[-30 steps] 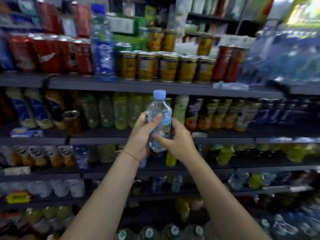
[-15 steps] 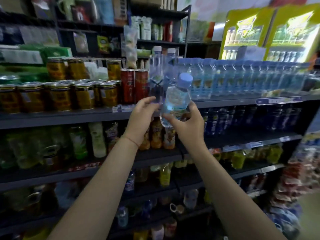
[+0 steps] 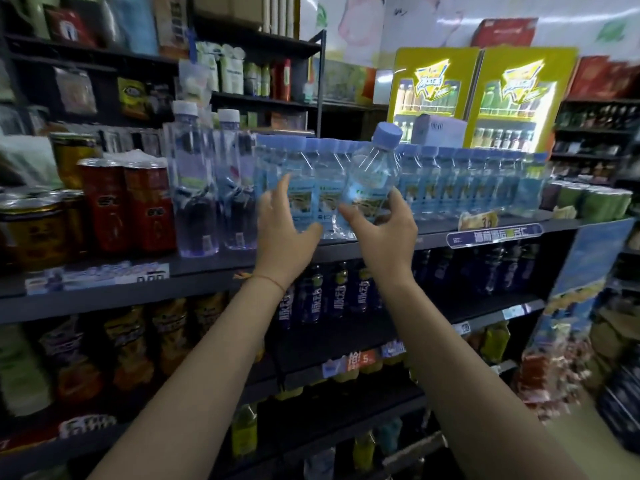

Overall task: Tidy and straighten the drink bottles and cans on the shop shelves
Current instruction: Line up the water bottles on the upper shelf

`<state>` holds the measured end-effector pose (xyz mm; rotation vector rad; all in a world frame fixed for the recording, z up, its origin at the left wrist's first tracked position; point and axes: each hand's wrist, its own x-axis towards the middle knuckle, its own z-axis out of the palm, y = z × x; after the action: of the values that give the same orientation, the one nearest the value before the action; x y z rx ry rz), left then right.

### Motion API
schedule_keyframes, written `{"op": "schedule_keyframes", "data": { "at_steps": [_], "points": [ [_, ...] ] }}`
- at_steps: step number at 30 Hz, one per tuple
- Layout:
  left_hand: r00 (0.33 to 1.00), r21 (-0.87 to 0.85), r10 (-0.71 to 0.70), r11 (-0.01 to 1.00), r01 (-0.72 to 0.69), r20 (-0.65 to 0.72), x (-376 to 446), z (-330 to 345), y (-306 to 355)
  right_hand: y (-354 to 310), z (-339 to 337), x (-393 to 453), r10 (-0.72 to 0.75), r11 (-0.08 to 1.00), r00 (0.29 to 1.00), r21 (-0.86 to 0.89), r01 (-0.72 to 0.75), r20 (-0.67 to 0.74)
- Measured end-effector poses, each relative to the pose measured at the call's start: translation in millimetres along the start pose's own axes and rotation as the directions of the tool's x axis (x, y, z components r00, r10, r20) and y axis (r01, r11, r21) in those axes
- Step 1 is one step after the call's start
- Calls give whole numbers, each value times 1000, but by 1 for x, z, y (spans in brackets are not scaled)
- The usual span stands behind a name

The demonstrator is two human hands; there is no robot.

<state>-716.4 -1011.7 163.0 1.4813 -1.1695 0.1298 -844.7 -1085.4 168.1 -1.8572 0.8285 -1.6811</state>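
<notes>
While the right hand (image 3: 384, 226) grips a small water bottle (image 3: 372, 178) low on its body, thumb on the near side and fingers curled round the far side, the bottle sits tilted, blue cap leaning right, its base just above the front edge of the upper shelf (image 3: 214, 268). Left hand (image 3: 284, 220) is beside it with fingers spread and holding nothing, fingertips close to or brushing the row of matching water bottles (image 3: 460, 181) standing behind; contact can't be told for sure.

Step in hand, as I read it: setting this bottle into that row. To do it well, bring it upright before lowering, label to the front, and seat the base fully on the shelf, not on the lip. The free hand looks placed to steady the neighbours or part a slot; a gentle push is enough, since these light bottles stand packed and one knock could topple several.

Around: two taller clear bottles (image 3: 211, 181) stand just left of the row, then red cans (image 3: 128, 206) and gold-lidded tins (image 3: 34, 226) further left. Green cans (image 3: 588, 202) sit at the row's right end, a yellow price tag (image 3: 479, 220) in front. Dark blue bottles (image 3: 322, 296) fill the shelf below. Two lit yellow coolers (image 3: 485, 95) stand well behind.

In the way: no open gap in the front rank is plainly visible, so room may need making first.
</notes>
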Motion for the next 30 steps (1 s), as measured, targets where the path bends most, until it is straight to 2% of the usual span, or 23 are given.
{"op": "schedule_keyframes", "data": {
  "at_steps": [4, 10, 14, 22, 25, 30],
  "points": [
    [997, 186, -21, 982, 34, -69, 19, 33, -7, 28, 2, 35, 44, 998, 999, -34, -44, 2],
    [961, 429, -11, 894, 133, -276, 29, 64, -7, 63, 11, 77, 85, 995, 979, -60, -75, 186],
    [937, 461, -31, 864, 200, -349, 29, 78, -8, 77, 18, 89, 53, 995, 926, -100, -17, 373],
    [891, 449, -43, 852, 269, -452, 23, 89, -5, 96, 16, 91, -75, 983, 841, -101, 151, 535],
    [889, 484, -53, 823, 297, -455, 22, 90, -1, 96, 13, 93, -78, 982, 825, -98, 159, 560],
    [892, 563, -110, 740, 368, -438, 20, 86, 4, 97, 10, 87, -85, 989, 839, -56, 135, 537]
  ]
}}
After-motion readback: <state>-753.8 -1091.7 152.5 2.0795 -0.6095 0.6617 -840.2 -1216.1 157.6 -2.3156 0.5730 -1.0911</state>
